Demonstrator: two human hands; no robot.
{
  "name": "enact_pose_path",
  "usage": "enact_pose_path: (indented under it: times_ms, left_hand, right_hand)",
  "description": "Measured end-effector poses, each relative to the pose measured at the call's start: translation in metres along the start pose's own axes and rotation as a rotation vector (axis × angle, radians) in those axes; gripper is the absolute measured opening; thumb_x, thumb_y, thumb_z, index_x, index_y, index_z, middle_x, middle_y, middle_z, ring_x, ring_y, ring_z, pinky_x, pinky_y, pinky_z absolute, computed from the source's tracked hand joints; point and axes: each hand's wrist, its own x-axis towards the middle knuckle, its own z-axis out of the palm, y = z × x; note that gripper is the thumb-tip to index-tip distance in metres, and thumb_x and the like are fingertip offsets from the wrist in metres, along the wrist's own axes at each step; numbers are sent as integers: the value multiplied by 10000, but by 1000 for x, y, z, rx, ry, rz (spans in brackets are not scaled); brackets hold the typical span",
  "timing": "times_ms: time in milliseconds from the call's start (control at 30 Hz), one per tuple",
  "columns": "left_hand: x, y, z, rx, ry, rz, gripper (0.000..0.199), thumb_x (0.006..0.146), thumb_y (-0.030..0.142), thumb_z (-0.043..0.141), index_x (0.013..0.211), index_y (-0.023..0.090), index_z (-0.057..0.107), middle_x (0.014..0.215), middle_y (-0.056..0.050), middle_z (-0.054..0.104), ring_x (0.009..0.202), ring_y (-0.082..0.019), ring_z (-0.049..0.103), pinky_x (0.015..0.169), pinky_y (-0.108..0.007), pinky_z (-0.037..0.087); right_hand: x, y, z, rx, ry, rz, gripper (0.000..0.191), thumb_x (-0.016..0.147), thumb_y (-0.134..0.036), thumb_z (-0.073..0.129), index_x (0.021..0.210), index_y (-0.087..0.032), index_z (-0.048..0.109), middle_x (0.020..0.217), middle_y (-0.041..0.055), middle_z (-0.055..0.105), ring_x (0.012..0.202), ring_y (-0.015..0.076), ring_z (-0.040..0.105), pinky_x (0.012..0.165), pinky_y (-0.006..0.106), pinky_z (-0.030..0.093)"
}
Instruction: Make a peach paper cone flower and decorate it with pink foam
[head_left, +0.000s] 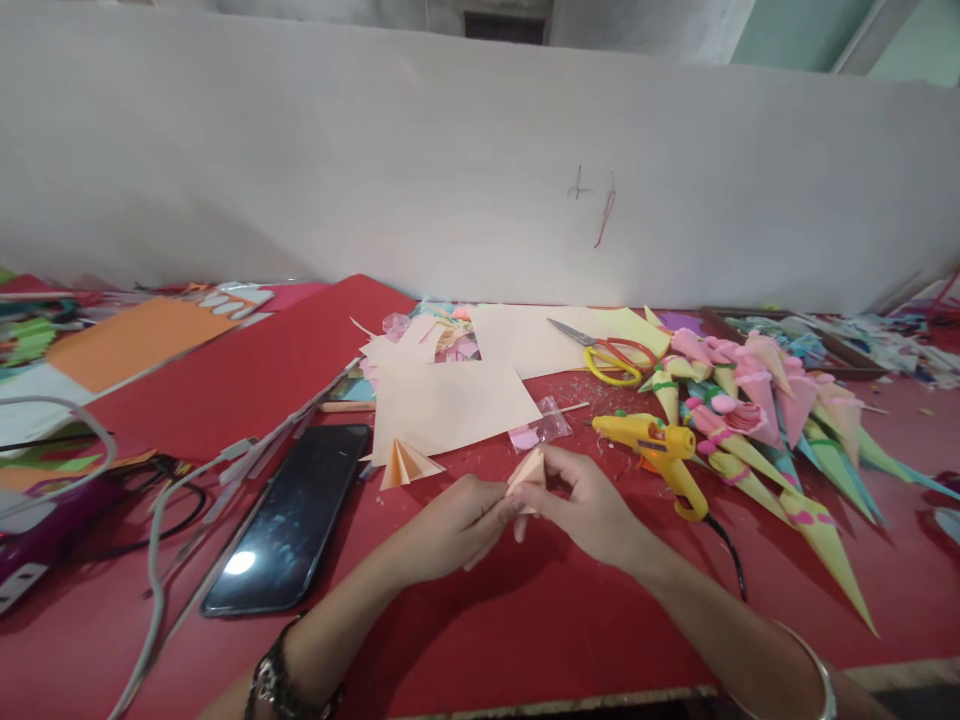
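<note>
A: What does the folded paper (531,472) look like?

B: It is small and pale peach, creased into a narrow shape with a point at the far end. Fingers cover its lower part, so I cannot tell its full outline.

A: Where is it?

B: Between the left hand (465,520) and the right hand (589,508), over a red surface (487,640).

A: How are the hands posed?

B: Both are closed in on the paper, pinching it with their fingertips. The left reaches in from the lower left, back upward, fingers stretched toward the right. The right comes from the lower right, thumb on the near side, index finger bent around the top. A dark bracelet (270,680) circles the left wrist; a pale bangle (823,665) rings the right forearm.

A: Is anything similar nearby?

B: Yes. Left of the hands and slightly farther off, a pleated fan (405,466) in peach paper sits spread open, overlapping the near edge of a cream sheet (457,400).

A: And around them?

B: Left of the hands, a black phone (289,520) lies screen up. To their right is a yellow glue gun (652,440), with heaped paper cones (795,405) in pink, yellow and blue farther right. Beyond the hands, scissors (587,343) with one yellow and one orange-red handle lie on pale paper (517,330).
</note>
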Motion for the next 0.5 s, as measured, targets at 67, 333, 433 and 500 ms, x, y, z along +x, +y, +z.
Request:
enact_pose_path:
  times_ms: [67, 333, 433, 500]
  left_hand:
    - [0, 0, 0, 17, 2, -3, 385, 896, 346, 272, 662, 143, 500, 392, 67, 372, 352, -56, 385, 403, -138, 302]
    - [-1, -1, 0, -7, -45, -32, 395, 891, 363, 276, 631, 140, 475, 388, 71, 349, 337, -48, 359, 378, -126, 274]
    - [0, -1, 0, -10, -68, -35, 394, 889, 360, 276, 627, 141, 473, 387, 72, 344, 335, -48, 357, 373, -125, 276]
    - [0, -1, 0, -23, -95, -14, 384, 887, 353, 288, 630, 141, 481, 381, 71, 352, 337, -48, 361, 377, -124, 283]
  right_hand:
    - [0, 1, 1, 14, 6, 16, 192, 807, -252, 485, 635, -180, 436, 618, -33, 520, 565, 95, 549, 566, 225, 417]
    - [-2, 1, 3, -85, 60, -30, 203, 820, -259, 455, 635, -177, 442, 583, -37, 466, 554, 89, 465, 546, 210, 373]
    - [-2, 1, 3, -126, 91, -22, 272, 838, -307, 416, 597, -181, 406, 546, -44, 430, 521, 81, 415, 519, 205, 339]
    - [-2, 3, 3, -159, 133, -2, 337, 849, -349, 380, 555, -187, 352, 506, -54, 362, 480, 74, 356, 475, 202, 295]
